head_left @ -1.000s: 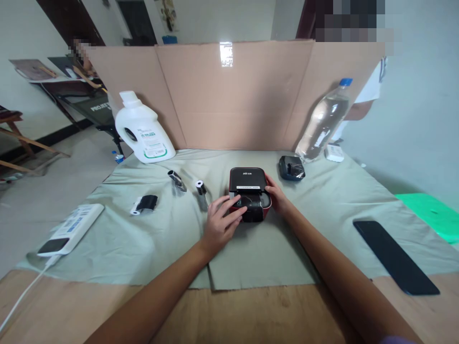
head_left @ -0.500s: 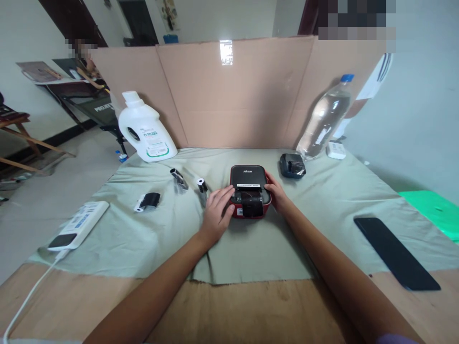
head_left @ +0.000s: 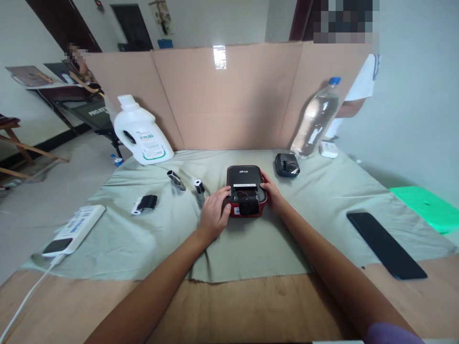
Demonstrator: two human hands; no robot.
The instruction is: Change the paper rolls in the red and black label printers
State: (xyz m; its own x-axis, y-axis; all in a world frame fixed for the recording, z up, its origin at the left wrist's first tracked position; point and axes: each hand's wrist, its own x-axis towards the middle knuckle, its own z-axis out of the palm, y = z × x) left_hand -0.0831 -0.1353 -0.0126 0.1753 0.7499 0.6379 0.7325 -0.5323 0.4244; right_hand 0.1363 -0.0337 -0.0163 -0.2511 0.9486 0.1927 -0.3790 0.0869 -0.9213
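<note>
The left hand (head_left: 212,216) has slid off the top of the small red printer (head_left: 245,191) to grip its left side (lid open, dark roll inside). The right hand (head_left: 273,195) clasps the right side, mid-counter (head_left: 251,306) on grey cloth (head_left: 143,239).

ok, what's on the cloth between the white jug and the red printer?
Head view: two small rolls lie between the white jug and the red printer, a dark roll and a white-ended roll next to the left hand.
</note>
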